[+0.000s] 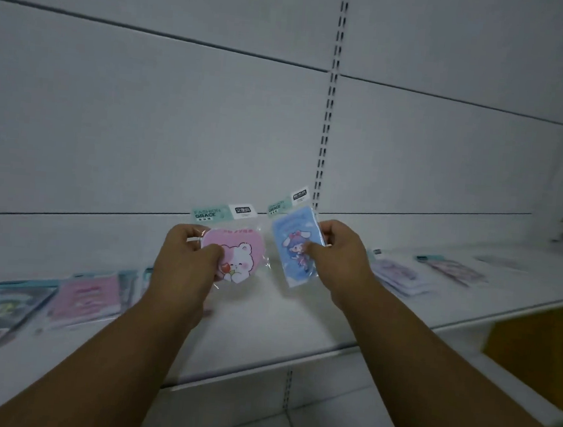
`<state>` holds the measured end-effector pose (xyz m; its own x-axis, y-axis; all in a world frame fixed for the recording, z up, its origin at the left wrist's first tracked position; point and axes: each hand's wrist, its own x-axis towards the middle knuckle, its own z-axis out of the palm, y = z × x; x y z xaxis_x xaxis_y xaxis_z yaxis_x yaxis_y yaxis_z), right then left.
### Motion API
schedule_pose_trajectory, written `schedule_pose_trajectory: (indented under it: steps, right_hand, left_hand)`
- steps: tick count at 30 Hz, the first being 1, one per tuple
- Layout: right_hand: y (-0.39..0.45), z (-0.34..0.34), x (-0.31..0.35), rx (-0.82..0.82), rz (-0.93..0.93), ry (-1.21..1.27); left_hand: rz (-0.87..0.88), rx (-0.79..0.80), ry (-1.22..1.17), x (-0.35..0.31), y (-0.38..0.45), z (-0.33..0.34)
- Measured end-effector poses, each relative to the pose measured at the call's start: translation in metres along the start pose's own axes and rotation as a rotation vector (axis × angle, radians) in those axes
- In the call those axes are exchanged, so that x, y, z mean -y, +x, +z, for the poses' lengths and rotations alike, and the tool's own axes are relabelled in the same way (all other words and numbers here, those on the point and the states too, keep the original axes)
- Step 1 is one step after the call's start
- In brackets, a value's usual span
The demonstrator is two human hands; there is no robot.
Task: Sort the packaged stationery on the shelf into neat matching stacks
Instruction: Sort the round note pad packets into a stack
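Note:
My left hand (185, 259) grips a pink heart-shaped notepad pack (240, 251) with a white bear on it and a green header card. My right hand (343, 256) grips a blue rectangular notepad pack (294, 244) with a cartoon girl, tilted slightly left. Both packs are held up side by side above the white shelf (275, 317), a small gap between them. On the shelf at the left lie a pink pack (89, 296) and a dark pack (3, 312). At the right lie a pale purple stack (400, 273) and another flat pack (454, 269).
The shelf's front edge (295, 361) runs diagonally from lower left up to the right. A slotted metal upright (328, 116) rises behind the packs on the white back panel. A brown surface (539, 341) shows under the shelf at the right.

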<state>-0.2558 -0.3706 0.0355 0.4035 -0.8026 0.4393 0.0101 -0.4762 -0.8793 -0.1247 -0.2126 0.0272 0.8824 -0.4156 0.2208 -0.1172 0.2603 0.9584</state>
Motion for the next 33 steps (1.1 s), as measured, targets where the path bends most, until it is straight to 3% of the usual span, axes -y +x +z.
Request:
schedule_pose_trajectory:
  steps: [6,11,18,23,28,30,33]
  right_hand:
    - [0.025,-0.143,-0.037,-0.082,-0.028,-0.118]
    - [0.068,-0.215,-0.064,-0.039,-0.013,-0.232]
    - [0.128,-0.204,-0.103,0.129,0.074,-0.440]
    - [0.152,-0.190,-0.118,0.274,0.209,-0.718]
    - [0.153,-0.188,-0.124,0.341,0.131,-1.020]
    - [0.155,-0.193,-0.122,0.297,0.072,-0.879]
    - [0.166,-0.211,-0.102,0.246,0.166,-0.259]
  left_hand:
    - [-0.037,0.125,-0.029,0.021,-0.045,0.131]
    - [-0.044,0.102,-0.055,0.027,-0.066,0.206]
    - [-0.062,0.041,-0.052,0.036,-0.053,0.234]
    - [-0.089,0.065,-0.053,0.043,-0.030,0.246]
    - [-0.097,0.122,-0.050,0.050,-0.018,0.265]
    - [-0.099,0.151,-0.044,0.051,-0.018,0.274]
    - [-0.111,0.231,-0.004,0.052,-0.019,0.295]
